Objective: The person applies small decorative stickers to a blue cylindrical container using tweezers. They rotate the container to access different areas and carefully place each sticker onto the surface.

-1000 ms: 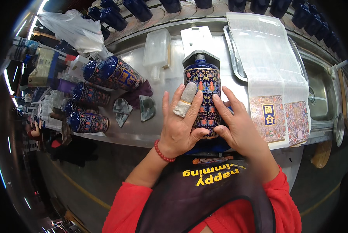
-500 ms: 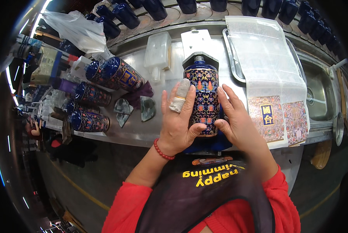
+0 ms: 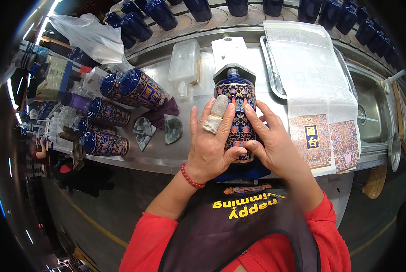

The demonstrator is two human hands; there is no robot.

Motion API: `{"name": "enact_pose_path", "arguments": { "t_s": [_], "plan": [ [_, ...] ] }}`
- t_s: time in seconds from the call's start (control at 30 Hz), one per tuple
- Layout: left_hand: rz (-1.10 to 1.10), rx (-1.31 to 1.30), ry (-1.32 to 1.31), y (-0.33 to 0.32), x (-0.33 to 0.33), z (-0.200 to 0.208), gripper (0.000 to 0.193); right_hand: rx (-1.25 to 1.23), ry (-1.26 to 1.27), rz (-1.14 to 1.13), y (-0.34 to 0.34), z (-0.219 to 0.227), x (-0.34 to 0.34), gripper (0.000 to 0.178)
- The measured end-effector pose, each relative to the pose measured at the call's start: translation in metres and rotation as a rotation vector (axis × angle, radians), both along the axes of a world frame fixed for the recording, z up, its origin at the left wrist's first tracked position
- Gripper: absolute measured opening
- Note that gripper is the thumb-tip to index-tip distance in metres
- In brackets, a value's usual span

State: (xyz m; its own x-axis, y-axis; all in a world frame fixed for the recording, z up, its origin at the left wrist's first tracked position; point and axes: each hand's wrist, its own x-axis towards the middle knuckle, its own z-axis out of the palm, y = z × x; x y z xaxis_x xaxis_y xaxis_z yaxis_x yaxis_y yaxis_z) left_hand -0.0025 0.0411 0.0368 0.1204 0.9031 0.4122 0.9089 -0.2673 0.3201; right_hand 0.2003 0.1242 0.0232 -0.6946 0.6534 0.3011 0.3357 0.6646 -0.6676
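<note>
Left hand [image 3: 207, 147] is wide, its fingers extended and laid along the left side and face of the patterned bottle [image 3: 240, 121], which I take as my reference. Right hand [image 3: 275, 143] is likewise wide, fingers lightly bent, its index fingertip on the bottle's face and the rest of it along the right side. I find both thumbs close together over the bottle's near end; whether they touch, I cannot tell.

The bottle is directly in front of the person, its neck pointing away; from my station I cannot tell whether it lies flat or tilted. A grey finger cover [image 3: 216, 113], banded at its base, is worn on the left hand, and red beads [image 3: 192, 177] circle that wrist.

I record a dark angular block [image 3: 221, 75] just behind the bottle's neck and a blue cloth [image 3: 243, 173] at its near end. To the bottle's left are a translucent container [image 3: 184, 59], two dark mottled pieces [image 3: 172, 128] and, farther out, a purple cloth [image 3: 165, 113] and a group of similar decorated bottles [image 3: 105, 143]. To its right I note printed sheets [image 3: 309, 140], then a sink [image 3: 375, 111]. Plain blue bottles [image 3: 198, 9] stand in a row well beyond it.
</note>
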Motion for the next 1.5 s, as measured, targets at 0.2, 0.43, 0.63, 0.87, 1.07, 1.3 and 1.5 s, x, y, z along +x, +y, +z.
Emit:
{"name": "enact_pose_path", "arguments": {
  "t_s": [0.2,0.43,0.63,0.87,1.07,1.3,1.5],
  "plan": [
    [-0.005,0.016,-0.036,0.007,-0.005,0.001,0.087,-0.052,0.124,-0.010,0.000,-0.004,0.000,0.075],
    [-0.009,0.017,0.030,0.009,-0.005,0.003,0.085,-0.024,0.081,0.004,-0.001,-0.010,0.001,0.076],
    [-0.055,0.024,0.007,0.011,-0.009,0.003,0.085,-0.031,0.083,0.005,-0.002,-0.008,0.001,0.077],
    [-0.156,0.030,0.089,0.011,-0.012,0.007,0.086,-0.050,0.074,0.009,-0.001,-0.013,0.002,0.079],
    [-0.267,0.066,0.003,0.007,-0.017,0.009,0.086,-0.084,0.244,-0.066,0.006,-0.014,0.008,0.069],
    [-0.108,0.167,-0.092,0.009,-0.022,-0.005,0.080,0.212,0.354,0.010,0.048,0.001,-0.004,0.034],
    [-0.119,0.152,-0.100,0.010,-0.024,-0.007,0.081,0.408,0.253,0.180,0.032,0.014,0.000,0.029]
  ]
}}
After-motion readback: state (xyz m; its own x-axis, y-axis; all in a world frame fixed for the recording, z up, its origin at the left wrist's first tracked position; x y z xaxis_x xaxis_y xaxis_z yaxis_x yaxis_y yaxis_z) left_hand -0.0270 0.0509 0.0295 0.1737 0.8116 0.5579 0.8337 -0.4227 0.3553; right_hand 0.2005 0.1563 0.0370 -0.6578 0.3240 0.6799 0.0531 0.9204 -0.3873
